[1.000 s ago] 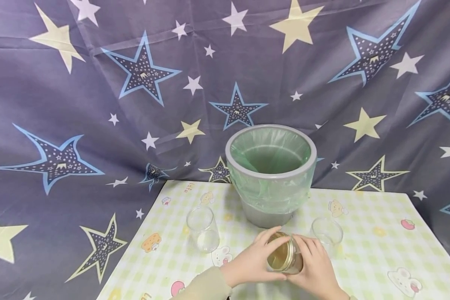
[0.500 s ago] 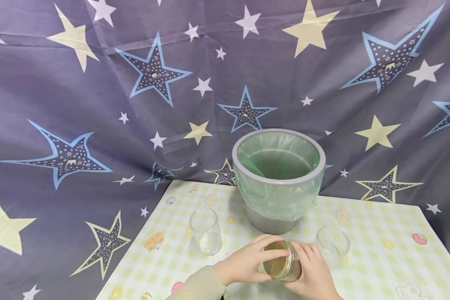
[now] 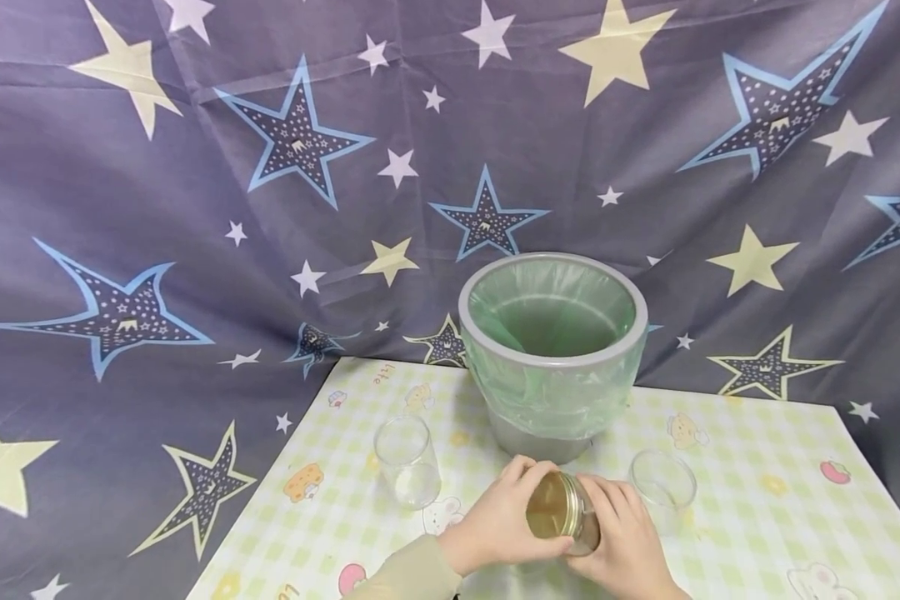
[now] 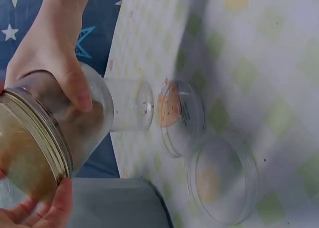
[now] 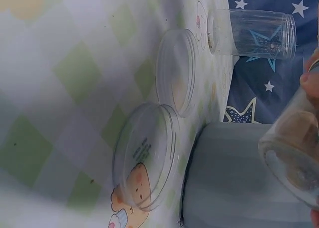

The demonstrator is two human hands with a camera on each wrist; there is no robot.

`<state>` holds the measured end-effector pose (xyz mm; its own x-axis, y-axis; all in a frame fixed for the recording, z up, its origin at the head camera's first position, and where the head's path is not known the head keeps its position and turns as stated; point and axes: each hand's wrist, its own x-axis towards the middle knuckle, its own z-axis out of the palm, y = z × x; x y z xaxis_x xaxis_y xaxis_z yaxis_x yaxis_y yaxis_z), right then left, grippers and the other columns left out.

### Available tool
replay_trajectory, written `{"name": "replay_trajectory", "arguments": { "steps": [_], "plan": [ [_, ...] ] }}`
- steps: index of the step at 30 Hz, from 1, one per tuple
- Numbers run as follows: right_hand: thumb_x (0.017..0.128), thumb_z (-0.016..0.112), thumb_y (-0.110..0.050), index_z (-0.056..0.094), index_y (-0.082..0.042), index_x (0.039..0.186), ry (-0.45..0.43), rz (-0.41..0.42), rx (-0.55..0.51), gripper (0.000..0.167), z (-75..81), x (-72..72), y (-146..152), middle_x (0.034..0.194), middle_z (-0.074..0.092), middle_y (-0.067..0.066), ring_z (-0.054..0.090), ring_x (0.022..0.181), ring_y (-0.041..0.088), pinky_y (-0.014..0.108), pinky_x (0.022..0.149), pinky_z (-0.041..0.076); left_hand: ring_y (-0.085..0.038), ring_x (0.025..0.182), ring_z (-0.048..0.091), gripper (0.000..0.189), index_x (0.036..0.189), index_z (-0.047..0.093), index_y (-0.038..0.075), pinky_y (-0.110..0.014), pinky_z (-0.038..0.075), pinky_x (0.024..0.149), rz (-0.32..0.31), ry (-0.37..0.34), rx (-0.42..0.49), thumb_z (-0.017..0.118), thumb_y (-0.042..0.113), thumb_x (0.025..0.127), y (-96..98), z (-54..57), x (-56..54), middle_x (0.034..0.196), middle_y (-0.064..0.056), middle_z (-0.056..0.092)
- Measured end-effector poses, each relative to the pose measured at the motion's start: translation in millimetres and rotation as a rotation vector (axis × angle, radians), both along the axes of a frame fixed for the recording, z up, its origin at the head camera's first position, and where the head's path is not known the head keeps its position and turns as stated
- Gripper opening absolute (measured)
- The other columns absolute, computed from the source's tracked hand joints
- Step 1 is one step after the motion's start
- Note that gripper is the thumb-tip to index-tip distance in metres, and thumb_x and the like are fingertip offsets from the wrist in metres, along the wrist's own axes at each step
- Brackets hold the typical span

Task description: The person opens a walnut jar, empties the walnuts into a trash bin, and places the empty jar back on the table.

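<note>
Both hands hold a clear jar (image 3: pixel 587 533) with brownish contents, tilted so that its gold-rimmed lid (image 3: pixel 549 504) faces left. My left hand (image 3: pixel 495 525) grips the lid's edge, fingers at the far side and thumb at the near side. Around the jar's body curls my right hand (image 3: pixel 628 537). In the left wrist view, left fingertips (image 4: pixel 59 205) touch the gold rim. The right wrist view shows the jar's clear base (image 5: pixel 291 158), raised above the table. The palms and part of the lid are hidden.
Left of the hands stands an open clear jar (image 3: pixel 407 462), and right of them another (image 3: pixel 663 487). Two shallow clear dishes (image 5: pixel 147 155) lie low on the checked table cover (image 3: pixel 780 517). Behind is a grey bin (image 3: pixel 547 437) with a green liner, before a starry cloth.
My left fingers have shifted from lying across the lid to its far edge. The jar is tilted further left than a second ago. The head view has shifted slightly.
</note>
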<state>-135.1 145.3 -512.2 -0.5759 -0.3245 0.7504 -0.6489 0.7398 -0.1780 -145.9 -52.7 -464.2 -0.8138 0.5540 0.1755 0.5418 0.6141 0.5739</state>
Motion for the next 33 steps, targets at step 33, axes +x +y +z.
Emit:
{"name": "replay_trajectory", "arguments": {
  "steps": [33],
  "plan": [
    [0.027,0.095,-0.038,0.059,-0.003,0.114,-0.016,-0.011,0.056,0.100,0.8,-1.6,-1,0.106,0.064,0.005,0.051,0.093,0.015,0.034,0.076,0.047,-0.023,0.124,0.043,0.077,0.138,0.045,0.022,-0.031,0.047,0.097,-0.275,0.207,-0.038,0.083,0.023,0.071,-16.5,2.1,-6.3,0.140,-0.006,0.037]
  ]
}}
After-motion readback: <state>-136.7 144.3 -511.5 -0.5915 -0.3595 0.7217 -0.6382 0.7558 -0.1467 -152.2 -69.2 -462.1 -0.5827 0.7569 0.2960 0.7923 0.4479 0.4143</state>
